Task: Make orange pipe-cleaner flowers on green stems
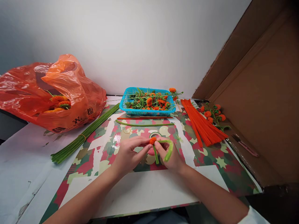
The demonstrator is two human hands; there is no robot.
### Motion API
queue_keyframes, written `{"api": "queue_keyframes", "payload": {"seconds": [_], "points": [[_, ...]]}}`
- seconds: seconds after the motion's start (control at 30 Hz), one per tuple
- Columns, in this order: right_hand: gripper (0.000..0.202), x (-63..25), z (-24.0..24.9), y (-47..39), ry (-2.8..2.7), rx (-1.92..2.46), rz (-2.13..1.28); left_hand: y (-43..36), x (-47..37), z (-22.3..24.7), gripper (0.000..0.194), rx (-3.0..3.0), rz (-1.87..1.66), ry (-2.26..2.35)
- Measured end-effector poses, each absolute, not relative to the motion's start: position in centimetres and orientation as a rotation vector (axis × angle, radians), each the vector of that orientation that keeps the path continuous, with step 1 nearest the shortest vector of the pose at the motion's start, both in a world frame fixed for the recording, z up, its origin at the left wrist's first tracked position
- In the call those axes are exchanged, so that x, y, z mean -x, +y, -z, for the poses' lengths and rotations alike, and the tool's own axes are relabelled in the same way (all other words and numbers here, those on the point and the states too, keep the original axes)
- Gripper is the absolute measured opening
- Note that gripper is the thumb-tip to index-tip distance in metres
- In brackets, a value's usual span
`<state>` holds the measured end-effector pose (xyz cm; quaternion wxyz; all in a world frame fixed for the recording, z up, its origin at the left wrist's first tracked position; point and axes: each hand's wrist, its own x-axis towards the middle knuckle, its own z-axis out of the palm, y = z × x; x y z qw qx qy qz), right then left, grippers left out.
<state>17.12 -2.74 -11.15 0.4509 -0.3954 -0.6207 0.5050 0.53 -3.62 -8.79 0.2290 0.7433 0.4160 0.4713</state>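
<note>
Between my two hands, above the middle of the table, is a small orange pipe-cleaner flower (152, 141). My left hand (132, 152) pinches it from the left with thumb and forefinger. From the right, the fingertips of my right hand (171, 157) press together at a green pipe cleaner (170, 151), right beside the flower head. One end of this green strand hangs below the flower; the other bends in a loop over my right hand. A roll of tape (155, 134) lies just behind, partly hidden by my hands.
A blue basket (147, 113) holds orange flowers and green stems. To the left are bundled green pipe cleaners (86, 133) and an orange plastic bag (77, 90). Orange pipe cleaners (202, 123), finished flowers (213, 113) and a pink-handled tool (246, 146) lie right, by a cardboard wall (257, 93).
</note>
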Motion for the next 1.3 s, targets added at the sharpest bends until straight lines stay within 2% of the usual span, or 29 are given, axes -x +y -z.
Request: {"api": "queue_keyframes", "payload": {"seconds": [0.33, 0.63, 0.8, 1.3], "points": [[0.026, -17.2, 10.6, -2.7, -1.472, 0.937, -1.329, -3.2, -0.3, 8.8, 0.008, -1.601, -1.178, 1.103], [0.026, -17.0, 10.9, -2.7, -1.467, 0.947, -1.347, -2.9, -0.1, 9.0, 0.014, -1.666, -1.196, 1.048], [0.032, -17.1, 11.2, -2.4, -1.421, 0.954, -1.377, -2.8, 0.0, 9.0, 0.008, -1.68, -1.173, 1.064], [0.028, -16.3, 11.9, -2.8, -1.323, 1.06, -1.398, -3.6, -0.8, 8.5, 0.01, -1.968, -1.266, 1.311]]}}
